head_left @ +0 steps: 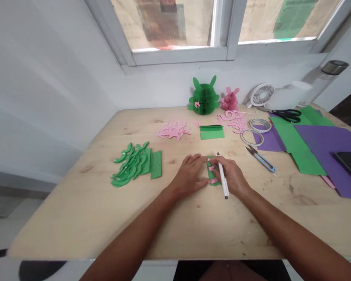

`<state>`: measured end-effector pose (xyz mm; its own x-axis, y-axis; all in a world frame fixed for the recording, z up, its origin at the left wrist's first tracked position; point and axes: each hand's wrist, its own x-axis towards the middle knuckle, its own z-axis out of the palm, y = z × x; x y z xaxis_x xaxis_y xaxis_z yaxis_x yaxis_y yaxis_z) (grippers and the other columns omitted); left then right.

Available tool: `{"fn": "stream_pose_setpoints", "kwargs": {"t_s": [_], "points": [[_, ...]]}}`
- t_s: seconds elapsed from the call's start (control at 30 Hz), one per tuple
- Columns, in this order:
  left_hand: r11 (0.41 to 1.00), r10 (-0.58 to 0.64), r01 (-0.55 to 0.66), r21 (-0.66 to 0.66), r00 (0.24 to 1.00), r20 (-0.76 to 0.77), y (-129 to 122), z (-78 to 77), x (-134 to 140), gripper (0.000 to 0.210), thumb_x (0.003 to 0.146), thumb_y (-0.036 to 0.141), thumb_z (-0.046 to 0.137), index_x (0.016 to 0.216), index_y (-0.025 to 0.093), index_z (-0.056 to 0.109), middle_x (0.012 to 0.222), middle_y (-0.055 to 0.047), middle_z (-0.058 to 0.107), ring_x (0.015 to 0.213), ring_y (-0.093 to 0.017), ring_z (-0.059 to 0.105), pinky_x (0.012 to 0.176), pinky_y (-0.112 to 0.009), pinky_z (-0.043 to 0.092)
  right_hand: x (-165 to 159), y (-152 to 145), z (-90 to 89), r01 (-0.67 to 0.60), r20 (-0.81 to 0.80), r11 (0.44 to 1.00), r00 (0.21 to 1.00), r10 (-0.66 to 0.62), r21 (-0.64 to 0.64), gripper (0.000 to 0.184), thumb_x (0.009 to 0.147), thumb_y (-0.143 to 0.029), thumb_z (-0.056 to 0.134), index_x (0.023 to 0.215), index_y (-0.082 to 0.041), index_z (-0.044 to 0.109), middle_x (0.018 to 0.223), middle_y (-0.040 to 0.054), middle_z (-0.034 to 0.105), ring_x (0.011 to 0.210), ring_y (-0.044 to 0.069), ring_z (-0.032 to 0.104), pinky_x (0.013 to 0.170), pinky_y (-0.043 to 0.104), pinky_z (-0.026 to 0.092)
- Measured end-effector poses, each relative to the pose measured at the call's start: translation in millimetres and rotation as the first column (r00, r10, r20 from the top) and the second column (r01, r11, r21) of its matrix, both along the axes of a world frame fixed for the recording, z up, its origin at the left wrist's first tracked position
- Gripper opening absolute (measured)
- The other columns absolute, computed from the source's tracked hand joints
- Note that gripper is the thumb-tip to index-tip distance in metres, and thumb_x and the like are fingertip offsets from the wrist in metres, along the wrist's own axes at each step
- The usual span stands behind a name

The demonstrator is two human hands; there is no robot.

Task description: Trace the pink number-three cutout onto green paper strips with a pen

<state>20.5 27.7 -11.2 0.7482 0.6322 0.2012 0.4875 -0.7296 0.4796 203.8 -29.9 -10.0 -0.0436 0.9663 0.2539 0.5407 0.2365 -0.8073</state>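
Note:
A small green paper strip [215, 182] lies on the table with a curved pink paper cutout [211, 168] on top of it. My left hand [190, 171] rests flat at its left side, fingers stretched out, with the index finger and thumb touching the paper's edge. In my right hand [232, 175] is a white pen [222, 177], slanted between the fingers, with a dark end pointing up and a black end toward me. The right fingertips are on the pink cutout, and they hide part of it.
Green curved cutouts [131, 166] lie in a pile at left. Pink cutouts [173, 130] and a folded green paper [212, 135] lie farther back. Thread snips [261, 159], tape rolls [252, 137], black scissors [286, 114] and purple paper [324, 144] are at right. Green [204, 99] and pink paper figures [230, 100] stand behind.

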Motion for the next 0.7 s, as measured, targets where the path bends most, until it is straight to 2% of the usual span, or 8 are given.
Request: {"fn": "stream_pose_setpoints", "kwargs": {"t_s": [0.13, 0.3, 0.47, 0.63, 0.7], "points": [[1.000, -0.007, 0.007, 0.001, 1.000, -0.005, 0.6, -0.6, 0.0, 0.055, 0.077, 0.032, 0.068, 0.126, 0.022, 0.045, 0.135, -0.007, 0.053, 0.135, -0.028, 0.036, 0.113, -0.046, 0.023, 0.3, -0.7, 3.9, 0.033, 0.068, 0.999, 0.997, -0.035, 0.029, 0.022, 0.080, -0.018, 0.053, 0.100, -0.022, 0.062, 0.080, 0.0011, 0.067, 0.063, 0.015, 0.063, 0.061, 0.027, 0.050], [1.000, -0.007, 0.007, 0.004, 1.000, -0.017, 1.0, -1.6, -0.5, 0.057, 0.075, 0.030, 0.068, 0.127, 0.022, 0.045, 0.136, -0.007, 0.053, 0.134, -0.028, 0.036, 0.113, -0.046, 0.023, 3.1, -0.9, 7.3, 0.164, 0.239, 0.984, 0.955, -0.177, 0.075, 0.017, 0.078, -0.017, 0.057, 0.094, -0.022, 0.062, 0.077, 0.0014, 0.070, 0.070, 0.019, 0.064, 0.071, 0.032, 0.046], [1.000, 0.002, -0.002, 0.002, 1.000, -0.017, 1.2, -2.1, -0.5, 0.056, 0.075, 0.031, 0.068, 0.126, 0.022, 0.046, 0.135, -0.008, 0.053, 0.134, -0.029, 0.037, 0.112, -0.047, 0.024, 3.4, -0.9, 6.7, 0.125, 0.286, 0.988, 0.947, -0.145, 0.087, 0.015, 0.078, -0.018, 0.058, 0.091, -0.021, 0.062, 0.077, 0.0018, 0.070, 0.069, 0.019, 0.064, 0.072, 0.033, 0.044], [1.000, 0.001, -0.001, -0.002, 1.000, -0.016, 0.9, -1.6, -0.3, 0.057, 0.075, 0.029, 0.068, 0.126, 0.022, 0.045, 0.135, -0.008, 0.053, 0.135, -0.028, 0.036, 0.113, -0.046, 0.023, 1.8, -2.3, 3.5, 0.154, 0.322, 0.970, 0.923, -0.209, 0.190, 0.022, 0.079, -0.018, 0.057, 0.099, -0.021, 0.063, 0.094, 0.0070, 0.071, 0.091, 0.025, 0.065, 0.082, 0.039, 0.043], [1.000, 0.001, -0.001, -0.005, 1.000, -0.017, 0.8, -1.7, -0.3, 0.057, 0.075, 0.030, 0.069, 0.126, 0.022, 0.045, 0.136, -0.008, 0.052, 0.135, -0.028, 0.035, 0.113, -0.047, 0.023, 2.0, -2.3, 2.5, 0.153, 0.326, 0.969, 0.921, -0.212, 0.195, 0.022, 0.079, -0.018, 0.058, 0.101, -0.021, 0.063, 0.096, 0.0070, 0.072, 0.093, 0.026, 0.065, 0.084, 0.039, 0.042]]}}
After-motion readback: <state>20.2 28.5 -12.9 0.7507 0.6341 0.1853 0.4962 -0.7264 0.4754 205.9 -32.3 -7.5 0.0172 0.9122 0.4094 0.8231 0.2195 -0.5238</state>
